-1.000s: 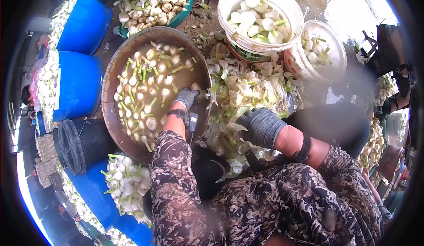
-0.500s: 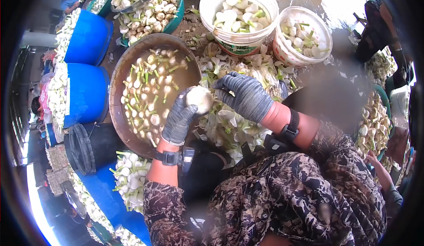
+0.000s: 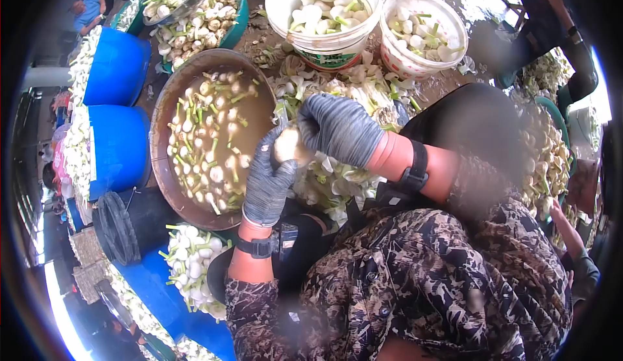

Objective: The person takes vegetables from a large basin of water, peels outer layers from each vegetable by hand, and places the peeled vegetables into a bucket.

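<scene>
My left hand [image 3: 269,182], in a grey striped glove, is closed round a pale garlic bulb [image 3: 289,147], with the thumb across its near side. The curled fingers of my right hand [image 3: 341,129], gloved alike, press against the bulb's right side. What those fingers hold, if anything, is hidden. Below and behind both hands lies a heap of peeled skins and leaves [image 3: 341,182]. A brown basin [image 3: 158,150] on the left holds murky water with many small bulbs on green stalks.
Beyond the heap stand a white bucket [image 3: 322,38] and a smaller white pail [image 3: 425,64], both with peeled bulbs. Blue tubs [image 3: 117,144] and a black bucket [image 3: 133,225] line the left. A green tub [image 3: 237,20] is at the back. Other people [image 3: 89,14] sit nearby.
My right hand has moved left onto the bulb, its fingers curling in. My left hand still grips the bulb. The whole view has shifted slightly.
</scene>
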The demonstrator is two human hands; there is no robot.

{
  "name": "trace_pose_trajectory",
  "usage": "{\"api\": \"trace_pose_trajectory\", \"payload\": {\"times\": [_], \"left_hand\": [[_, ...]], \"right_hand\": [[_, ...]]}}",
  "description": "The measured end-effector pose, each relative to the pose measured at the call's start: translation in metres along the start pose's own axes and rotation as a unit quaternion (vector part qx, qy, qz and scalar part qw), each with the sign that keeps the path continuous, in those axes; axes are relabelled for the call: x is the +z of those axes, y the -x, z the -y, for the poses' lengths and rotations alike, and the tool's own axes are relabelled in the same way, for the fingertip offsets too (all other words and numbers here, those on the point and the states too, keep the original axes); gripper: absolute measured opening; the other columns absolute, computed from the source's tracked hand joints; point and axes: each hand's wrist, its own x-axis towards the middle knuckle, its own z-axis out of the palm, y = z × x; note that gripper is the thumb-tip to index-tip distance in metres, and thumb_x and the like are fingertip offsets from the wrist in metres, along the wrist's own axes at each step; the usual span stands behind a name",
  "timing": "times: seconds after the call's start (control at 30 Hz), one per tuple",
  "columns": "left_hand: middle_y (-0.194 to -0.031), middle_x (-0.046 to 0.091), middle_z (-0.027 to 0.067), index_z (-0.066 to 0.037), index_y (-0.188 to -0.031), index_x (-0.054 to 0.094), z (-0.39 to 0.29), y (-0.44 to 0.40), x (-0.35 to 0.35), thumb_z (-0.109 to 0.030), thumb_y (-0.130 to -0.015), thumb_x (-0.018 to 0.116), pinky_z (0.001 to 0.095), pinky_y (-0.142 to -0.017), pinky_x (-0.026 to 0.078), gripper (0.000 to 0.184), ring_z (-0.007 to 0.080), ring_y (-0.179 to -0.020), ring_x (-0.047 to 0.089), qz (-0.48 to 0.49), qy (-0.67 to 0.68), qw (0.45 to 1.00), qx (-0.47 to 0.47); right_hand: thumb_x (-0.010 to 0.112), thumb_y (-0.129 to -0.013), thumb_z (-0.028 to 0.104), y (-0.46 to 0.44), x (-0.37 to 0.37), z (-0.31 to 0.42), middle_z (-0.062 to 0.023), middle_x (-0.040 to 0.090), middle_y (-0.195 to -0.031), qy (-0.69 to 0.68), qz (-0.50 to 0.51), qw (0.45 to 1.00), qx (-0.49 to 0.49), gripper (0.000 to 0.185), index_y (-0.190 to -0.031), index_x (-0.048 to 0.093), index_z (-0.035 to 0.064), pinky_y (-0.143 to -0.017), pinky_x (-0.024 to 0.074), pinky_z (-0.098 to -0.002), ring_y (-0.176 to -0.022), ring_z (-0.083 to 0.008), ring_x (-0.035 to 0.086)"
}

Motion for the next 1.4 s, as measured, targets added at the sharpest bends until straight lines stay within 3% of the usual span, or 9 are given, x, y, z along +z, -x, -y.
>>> {"api": "trace_pose_trajectory", "payload": {"times": [0.1,0.47,0.7,0.8,0.97,1.03,1.17,1.27,1.4], "left_hand": [[-0.133,0.052,0.0107,-0.004,-0.140,0.042,0.002,0.000,0.001,-0.025,-0.094,0.060,0.0340,-0.102,0.044,0.053,0.0215,-0.120,0.052,-0.031,0.121,0.992,0.006],[-0.129,0.052,0.0104,-0.004,-0.136,0.043,0.010,-0.011,0.004,-0.009,-0.090,0.060,0.0345,-0.103,0.042,0.050,0.0207,-0.118,0.052,-0.078,-0.024,0.997,0.000],[-0.131,0.052,0.0102,-0.003,-0.137,0.042,0.012,-0.011,0.002,-0.015,-0.091,0.062,0.0346,-0.104,0.041,0.051,0.0207,-0.120,0.051,-0.051,-0.070,0.995,0.047],[-0.136,0.051,0.0117,-0.002,-0.140,0.041,-0.004,-0.009,0.002,-0.028,-0.093,0.063,0.0373,-0.106,0.040,0.059,0.0220,-0.124,0.050,-0.064,0.118,0.991,0.013],[-0.137,0.049,0.0151,-0.002,-0.140,0.041,0.011,-0.008,-0.006,-0.018,-0.091,0.061,0.0448,-0.110,0.038,0.056,0.0286,-0.128,0.047,-0.039,0.436,0.899,-0.022],[-0.139,0.047,0.0165,-0.001,-0.140,0.041,0.013,-0.010,-0.006,-0.021,-0.091,0.061,0.0472,-0.113,0.033,0.057,0.0308,-0.131,0.043,0.015,0.564,0.825,-0.036],[-0.140,0.046,0.0160,0.000,-0.139,0.041,0.018,-0.006,0.001,-0.030,-0.093,0.061,0.0444,-0.114,0.031,0.059,0.0292,-0.133,0.041,-0.032,0.591,0.801,-0.093],[-0.128,0.052,0.0113,-0.003,-0.137,0.044,0.024,-0.003,0.003,-0.030,-0.090,0.065,0.0396,-0.102,0.043,0.058,0.0243,-0.117,0.052,-0.027,0.520,0.849,-0.084],[-0.121,0.055,0.0097,-0.006,-0.140,0.041,0.018,-0.001,-0.003,-0.030,-0.086,0.070,0.0412,-0.094,0.049,0.066,0.0239,-0.104,0.057,-0.009,0.521,0.848,-0.100]], "right_hand": [[0.065,-0.084,0.016,-0.013,-0.002,-0.022,-0.0191,0.064,-0.077,-0.125,-0.027,0.986,0.112,0.015,-0.090,0.061,0.0039,-0.067,0.0513,-0.0430,-0.074,-0.0375,0.063],[0.063,-0.082,0.021,-0.003,-0.007,0.010,-0.0140,0.063,-0.075,0.073,0.008,0.995,-0.072,0.015,-0.089,0.061,0.0082,-0.064,0.0510,-0.0449,-0.071,-0.0337,0.063],[0.064,-0.083,0.011,-0.011,-0.003,-0.002,-0.0161,0.062,-0.075,-0.020,-0.049,0.999,0.008,0.009,-0.088,0.061,0.0045,-0.063,0.0505,-0.0412,-0.067,-0.0342,0.062],[0.064,-0.085,0.015,-0.026,-0.013,-0.037,-0.0179,0.063,-0.077,-0.017,-0.106,0.991,0.079,0.013,-0.090,0.060,0.0036,-0.067,0.0510,-0.0424,-0.072,-0.0363,0.062],[0.066,-0.088,0.019,-0.039,-0.012,-0.085,-0.0175,0.067,-0.084,0.097,-0.106,0.987,0.072,0.019,-0.096,0.061,0.0032,-0.069,0.0531,-0.0406,-0.079,-0.0313,0.067],[0.069,-0.089,0.023,-0.021,-0.018,-0.039,-0.0117,0.069,-0.087,-0.204,-0.067,0.974,0.071,0.027,-0.105,0.061,0.0019,-0.069,0.0534,-0.0346,-0.077,-0.0209,0.067],[0.068,-0.092,0.018,-0.001,-0.004,-0.003,-0.0030,0.063,-0.090,-0.280,0.091,0.953,0.072,0.026,-0.111,0.060,0.0020,-0.074,0.0495,-0.0285,-0.081,-0.0107,0.056],[0.066,-0.092,0.014,0.003,-0.001,0.000,-0.0048,0.064,-0.083,-0.190,0.118,0.972,0.065,0.017,-0.103,0.062,0.0023,-0.071,0.0492,-0.0303,-0.076,-0.0117,0.056],[0.067,-0.088,0.012,-0.018,-0.009,-0.037,-0.0127,0.066,-0.082,-0.084,-0.032,0.989,0.114,0.014,-0.098,0.062,0.0018,-0.071,0.0508,-0.0357,-0.075,-0.0246,0.063]]}}
